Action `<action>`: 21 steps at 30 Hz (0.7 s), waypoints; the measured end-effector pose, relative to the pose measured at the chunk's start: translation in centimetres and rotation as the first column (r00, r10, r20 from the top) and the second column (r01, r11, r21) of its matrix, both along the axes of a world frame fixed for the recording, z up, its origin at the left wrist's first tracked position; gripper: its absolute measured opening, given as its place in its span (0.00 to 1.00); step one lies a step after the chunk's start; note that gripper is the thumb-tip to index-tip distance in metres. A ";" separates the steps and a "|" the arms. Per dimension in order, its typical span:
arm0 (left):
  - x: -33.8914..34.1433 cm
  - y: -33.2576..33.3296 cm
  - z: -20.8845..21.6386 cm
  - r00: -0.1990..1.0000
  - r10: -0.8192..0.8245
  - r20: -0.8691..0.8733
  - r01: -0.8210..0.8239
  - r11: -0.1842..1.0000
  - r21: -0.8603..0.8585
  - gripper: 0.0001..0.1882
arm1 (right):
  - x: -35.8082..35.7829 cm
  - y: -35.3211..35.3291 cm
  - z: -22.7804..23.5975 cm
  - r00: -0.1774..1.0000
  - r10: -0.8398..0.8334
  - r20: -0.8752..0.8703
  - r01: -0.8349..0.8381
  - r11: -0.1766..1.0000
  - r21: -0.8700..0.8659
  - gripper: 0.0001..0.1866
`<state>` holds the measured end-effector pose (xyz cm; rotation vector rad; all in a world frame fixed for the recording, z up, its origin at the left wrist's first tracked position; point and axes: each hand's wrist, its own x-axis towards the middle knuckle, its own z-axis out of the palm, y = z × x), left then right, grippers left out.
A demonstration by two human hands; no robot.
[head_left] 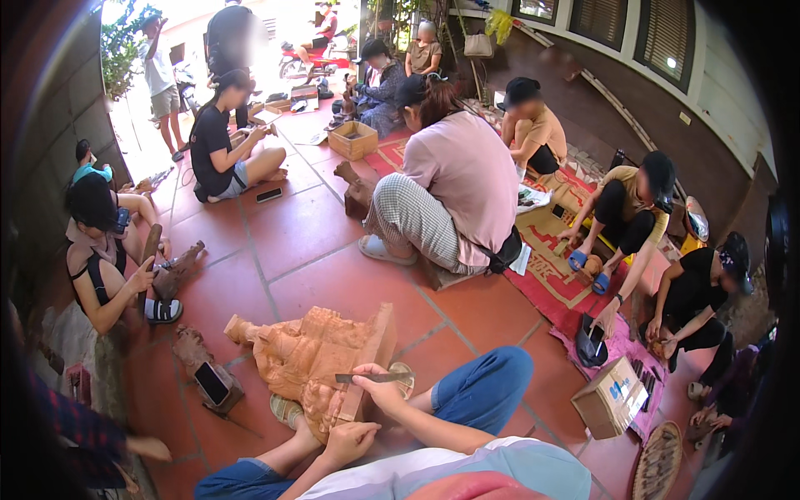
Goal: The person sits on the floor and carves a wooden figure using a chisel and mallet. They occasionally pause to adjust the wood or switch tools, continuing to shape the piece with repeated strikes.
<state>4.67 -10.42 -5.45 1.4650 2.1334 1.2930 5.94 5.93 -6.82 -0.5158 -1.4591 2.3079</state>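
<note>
A carved orange-brown wooden statue [308, 354] lies on its side on the floor between my legs, its flat base toward the right. My right hand [382, 390] is closed around a thin, dark, flat strip like a file or chisel [354, 378], held level just over the base's edge. Closer to me, my left hand [350, 442] has its fingers curled together beside the lower end of the statue. Whatever those fingers may hold is hidden. My sandalled feet sit on either side of the wood.
Left of the statue, a phone [212, 382] rests on another carved piece [193, 348]. A person in a pink shirt [462, 167] squats ahead. To the right are a cardboard box [611, 398], a pink cloth [646, 367] with tools, and a woven basket [657, 460]. Several other people sit around.
</note>
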 end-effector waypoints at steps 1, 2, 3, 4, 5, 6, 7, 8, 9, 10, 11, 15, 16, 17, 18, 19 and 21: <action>0.2 0.0 -0.2 1.000 0.003 -0.006 -0.004 0.999 -0.040 0.07 | 0.0 0.2 0.0 1.000 -0.004 0.013 0.004 1.000 0.006 0.08; 0.2 0.2 -0.3 0.999 0.039 -0.016 -0.038 0.998 0.040 0.07 | 0.0 0.3 -0.1 1.000 -0.007 0.026 0.006 1.000 0.012 0.09; 0.2 0.2 -0.2 0.999 0.025 -0.036 -0.023 0.998 0.051 0.07 | 0.0 0.2 -0.3 1.000 -0.002 0.024 0.002 1.000 0.007 0.09; 0.2 0.2 -0.2 0.998 0.011 -0.058 -0.008 0.998 0.063 0.07 | 0.0 0.0 -0.6 1.000 0.002 0.021 -0.002 1.000 0.003 0.09; 0.2 0.2 -0.1 0.997 -0.001 -0.080 0.007 0.997 0.074 0.07 | 0.0 0.0 -0.8 1.000 0.007 0.017 -0.007 1.000 -0.002 0.09; 0.4 0.2 -0.3 0.996 0.000 -0.091 0.008 0.996 0.092 0.07 | 0.0 -0.1 -1.1 1.000 0.010 0.030 -0.010 1.000 0.014 0.09; 0.4 0.3 -0.4 0.997 0.008 -0.082 -0.001 0.997 0.083 0.07 | -0.1 0.1 -1.4 0.999 0.012 0.041 -0.014 0.999 0.031 0.09; 0.2 0.4 -0.3 0.997 0.015 -0.073 -0.009 0.997 0.074 0.07 | -0.2 0.2 -1.7 0.998 0.014 0.053 -0.017 0.999 0.048 0.09; 0.1 0.4 -0.3 0.998 0.017 -0.056 -0.014 0.998 0.061 0.07 | 0.1 0.1 -1.6 0.998 0.020 0.065 -0.021 1.000 0.023 0.09; 0.2 0.3 0.0 0.999 0.022 -0.046 -0.019 0.998 0.063 0.07 | 0.1 0.1 -1.0 0.997 0.032 0.073 -0.032 0.999 0.001 0.08; 0.2 0.1 -0.2 0.999 0.014 -0.042 -0.013 1.000 0.021 0.07 | 0.1 0.0 -0.6 0.996 0.044 0.081 -0.043 0.999 -0.021 0.08; 0.3 0.3 0.2 0.997 0.018 -0.075 -0.014 0.999 0.051 0.07 | 0.2 -0.3 -0.8 0.998 0.010 0.067 -0.011 1.000 0.018 0.07; 0.5 0.1 0.1 0.998 0.015 -0.066 -0.012 0.999 0.045 0.07 | 0.1 -0.3 -1.2 0.999 0.007 0.036 -0.008 1.000 0.017 0.07; 0.2 0.5 -0.1 0.996 0.008 -0.085 -0.007 1.000 0.011 0.07 | -0.1 0.5 -1.5 0.999 0.004 0.043 -0.006 0.999 0.048 0.07; 0.2 0.6 -0.7 0.998 0.013 -0.067 -0.011 0.999 0.036 0.07 | -0.4 0.6 -1.2 0.997 0.017 0.070 -0.021 0.998 0.057 0.07; -0.5 0.9 -0.6 0.997 0.016 -0.078 -0.010 0.997 0.074 0.07 | -0.8 0.6 -0.9 0.997 0.024 0.069 -0.029 0.996 0.079 0.07; 0.4 0.1 0.0 0.997 0.014 -0.074 -0.010 0.999 0.048 0.06 | -0.6 0.2 -1.0 0.999 0.009 0.051 -0.013 0.997 0.071 0.06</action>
